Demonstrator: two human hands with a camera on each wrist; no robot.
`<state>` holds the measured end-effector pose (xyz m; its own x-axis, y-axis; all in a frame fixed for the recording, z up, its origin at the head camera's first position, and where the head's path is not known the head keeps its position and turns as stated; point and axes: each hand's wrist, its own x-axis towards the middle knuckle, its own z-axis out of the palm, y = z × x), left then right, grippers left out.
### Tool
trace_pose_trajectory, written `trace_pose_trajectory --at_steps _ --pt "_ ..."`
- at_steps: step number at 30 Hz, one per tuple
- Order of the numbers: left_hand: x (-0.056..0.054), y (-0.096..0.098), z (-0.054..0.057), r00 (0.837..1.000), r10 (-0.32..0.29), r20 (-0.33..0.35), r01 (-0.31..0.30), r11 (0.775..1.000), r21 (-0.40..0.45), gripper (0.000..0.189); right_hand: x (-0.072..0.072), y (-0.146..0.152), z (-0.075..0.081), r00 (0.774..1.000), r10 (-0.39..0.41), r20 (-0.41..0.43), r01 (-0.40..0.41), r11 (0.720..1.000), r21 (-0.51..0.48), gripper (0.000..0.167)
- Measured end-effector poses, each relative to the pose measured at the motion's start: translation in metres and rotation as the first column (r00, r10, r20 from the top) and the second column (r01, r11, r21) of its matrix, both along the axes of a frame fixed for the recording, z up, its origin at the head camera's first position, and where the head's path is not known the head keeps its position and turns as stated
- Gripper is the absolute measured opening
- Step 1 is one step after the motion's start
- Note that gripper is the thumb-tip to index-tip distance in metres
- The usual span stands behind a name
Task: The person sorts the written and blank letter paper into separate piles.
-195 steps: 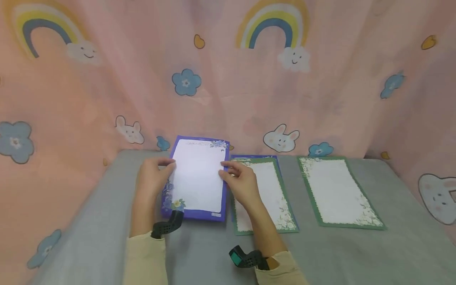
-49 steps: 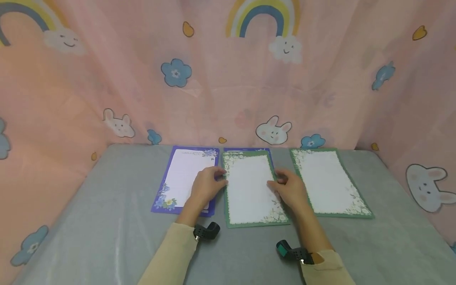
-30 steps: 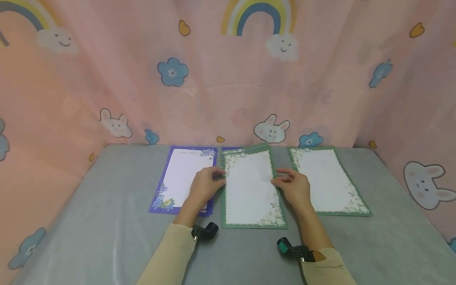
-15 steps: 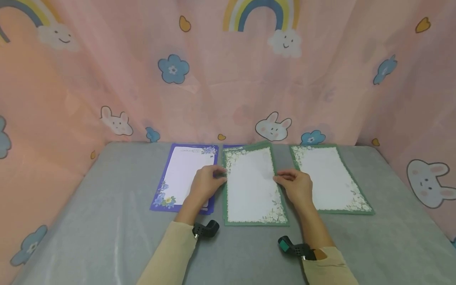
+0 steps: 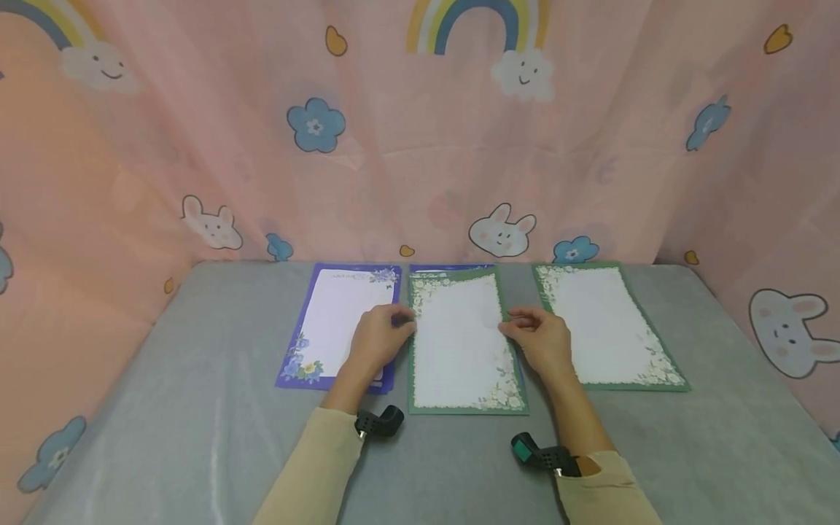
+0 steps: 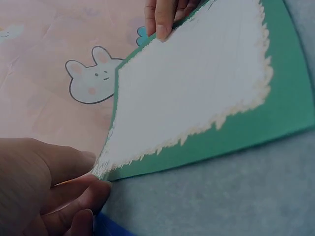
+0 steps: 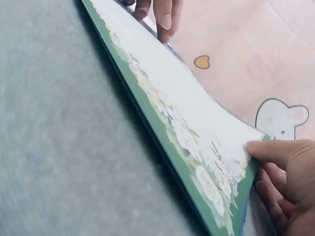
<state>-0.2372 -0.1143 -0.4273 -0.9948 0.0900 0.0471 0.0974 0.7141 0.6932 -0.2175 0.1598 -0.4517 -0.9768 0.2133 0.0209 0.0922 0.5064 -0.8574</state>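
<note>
A sheet of letter paper with a green floral border (image 5: 459, 343) lies in the middle of the head view. My left hand (image 5: 378, 339) pinches its left edge between thumb and fingers. At the opposite edge, my right hand (image 5: 541, 341) holds the sheet, its thumb on top and fingers beneath. In the right wrist view the green-bordered sheet (image 7: 162, 98) bows slightly between both hands. Under it in the head view, a strip of a purple-bordered sheet (image 5: 453, 267) shows along the back edge; the remainder is mostly covered.
Purple-bordered letter paper (image 5: 348, 313) lies to the left, partly behind my left hand. More green-bordered paper (image 5: 610, 328) lies to the right. All rest on a grey cloth-covered table (image 5: 197, 408). Behind it hangs a pink curtain (image 5: 420, 160) printed with rabbits and rainbows.
Earlier both hands held up a purple-bordered sheet on the left; it now lies flat. The hands moved right to the middle green-bordered sheet, whose skewed back edge has since dropped lower and straightened.
</note>
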Motion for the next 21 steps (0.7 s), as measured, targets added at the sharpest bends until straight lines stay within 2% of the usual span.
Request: trace_pose_trajectory --at_steps 5,11,21 --pt "-0.0001 0.0001 -0.0004 1.0 -0.001 -0.003 0.001 1.0 0.002 0.019 -0.0006 -0.0007 0.0008 1.0 -0.007 -0.001 0.007 1.0 0.008 0.038" --pt "-0.0002 0.0002 -0.0005 1.0 0.009 0.002 -0.009 1.0 0.0 0.02 -0.0013 -0.0002 0.001 0.999 -0.03 0.026 0.031 0.999 -0.039 0.044" --pt "-0.0003 0.0005 -0.0012 1.0 0.009 -0.012 -0.009 1.0 0.018 0.019 -0.001 0.0019 -0.0003 0.999 -0.036 0.013 0.037 0.998 -0.043 0.031"
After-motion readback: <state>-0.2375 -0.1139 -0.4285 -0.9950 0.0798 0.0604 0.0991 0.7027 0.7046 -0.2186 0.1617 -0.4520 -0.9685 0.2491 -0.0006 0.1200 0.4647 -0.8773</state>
